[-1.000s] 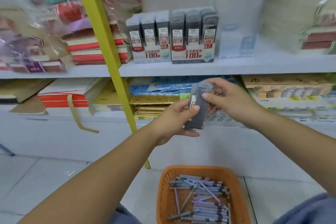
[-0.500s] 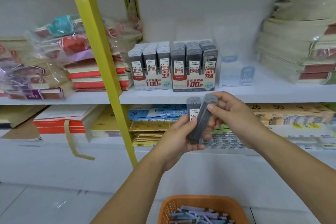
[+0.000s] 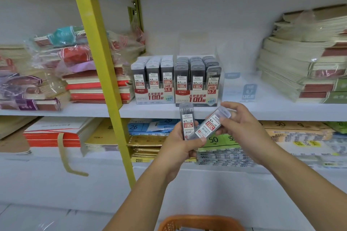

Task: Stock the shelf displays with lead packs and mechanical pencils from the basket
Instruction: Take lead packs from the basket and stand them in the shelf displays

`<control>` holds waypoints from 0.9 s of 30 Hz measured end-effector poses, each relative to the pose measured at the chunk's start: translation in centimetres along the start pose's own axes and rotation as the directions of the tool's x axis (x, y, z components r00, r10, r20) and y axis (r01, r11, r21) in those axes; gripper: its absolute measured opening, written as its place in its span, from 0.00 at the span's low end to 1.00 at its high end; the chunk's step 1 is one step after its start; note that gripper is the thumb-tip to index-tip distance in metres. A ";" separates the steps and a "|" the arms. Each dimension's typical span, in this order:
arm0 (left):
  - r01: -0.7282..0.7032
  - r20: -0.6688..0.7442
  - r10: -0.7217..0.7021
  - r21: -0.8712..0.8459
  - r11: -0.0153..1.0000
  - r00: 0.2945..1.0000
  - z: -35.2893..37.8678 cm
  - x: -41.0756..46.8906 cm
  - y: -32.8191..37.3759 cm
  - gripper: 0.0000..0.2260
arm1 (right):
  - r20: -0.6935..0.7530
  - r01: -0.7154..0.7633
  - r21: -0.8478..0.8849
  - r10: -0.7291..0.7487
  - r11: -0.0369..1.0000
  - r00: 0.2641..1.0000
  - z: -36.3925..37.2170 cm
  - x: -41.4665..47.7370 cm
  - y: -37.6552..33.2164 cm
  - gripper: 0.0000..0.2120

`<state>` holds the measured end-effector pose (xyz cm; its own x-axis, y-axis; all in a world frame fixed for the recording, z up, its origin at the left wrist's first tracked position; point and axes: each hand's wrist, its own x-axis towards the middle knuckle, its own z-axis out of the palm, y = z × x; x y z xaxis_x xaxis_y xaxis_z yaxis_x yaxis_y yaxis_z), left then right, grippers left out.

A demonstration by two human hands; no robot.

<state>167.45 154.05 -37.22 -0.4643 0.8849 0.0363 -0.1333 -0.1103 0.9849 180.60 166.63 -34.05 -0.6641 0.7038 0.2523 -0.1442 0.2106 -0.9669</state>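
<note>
My left hand (image 3: 178, 146) grips an upright grey 0.7 lead pack (image 3: 186, 118) just below the middle shelf's edge. My right hand (image 3: 242, 127) pinches the top end of a second, tilted 0.7 lead pack (image 3: 208, 126), whose lower end rests against my left thumb. On the shelf right above stand two display boxes: a 0.5 lead display (image 3: 153, 80) and a 0.7 lead display (image 3: 197, 80), both filled with packs. The orange basket (image 3: 199, 221) shows only its rim at the bottom edge.
A yellow upright post (image 3: 105, 84) slants down left of the displays. An empty clear display box (image 3: 240, 88) stands right of the 0.7 display. Wrapped notebook stacks (image 3: 304, 62) fill the shelf's right, more bundles (image 3: 56, 73) its left. Paper packs (image 3: 225, 146) lie on the lower shelf.
Both hands have risen toward the middle shelf. The two packs have come apart: one stands upright in my left hand, the other tilts right in my right hand. The view has tipped upward.
</note>
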 end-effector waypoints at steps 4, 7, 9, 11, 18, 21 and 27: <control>-0.045 -0.029 0.045 0.005 0.999 0.999 0.6 0.4 0.8 0.13 | -0.110 0.108 -0.046 -0.113 0.993 0.988 -0.4 -0.6 -1.8 0.11; -0.107 -0.124 0.103 -0.033 0.994 0.987 0.7 0.9 2.2 0.07 | -0.123 0.398 -0.161 -0.419 0.903 0.900 -1.0 0.1 -5.9 0.18; -0.150 -0.183 0.146 -0.012 0.989 0.972 0.6 1.3 2.9 0.07 | -0.069 0.531 -0.316 -0.577 0.786 0.814 -1.2 1.4 -8.7 0.18; -0.189 -0.223 0.185 0.001 0.982 0.957 0.5 1.5 3.2 0.07 | 0.016 0.594 -0.486 -0.673 0.641 0.739 -1.1 2.7 -10.5 0.17; -0.271 -0.254 0.263 0.004 0.963 0.931 0.5 2.3 3.8 0.07 | 0.147 0.566 -0.722 -0.710 0.399 0.688 -1.4 6.0 -12.1 0.16; -0.259 -0.251 0.248 -0.013 0.966 0.936 0.5 2.5 4.0 0.07 | 0.127 0.481 -0.720 -0.586 0.501 0.800 -1.6 7.3 -11.5 0.18; -0.250 -0.238 0.251 0.033 0.968 0.938 0.1 2.5 4.5 0.05 | 0.175 0.309 -0.922 -0.462 0.233 0.869 -1.4 8.7 -9.3 0.14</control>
<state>165.80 155.81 -32.69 -0.6778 0.6948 0.2407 0.0161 -0.3133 0.9495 177.16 171.75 -22.85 -0.6391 0.3959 0.6594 0.4376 0.8922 -0.1116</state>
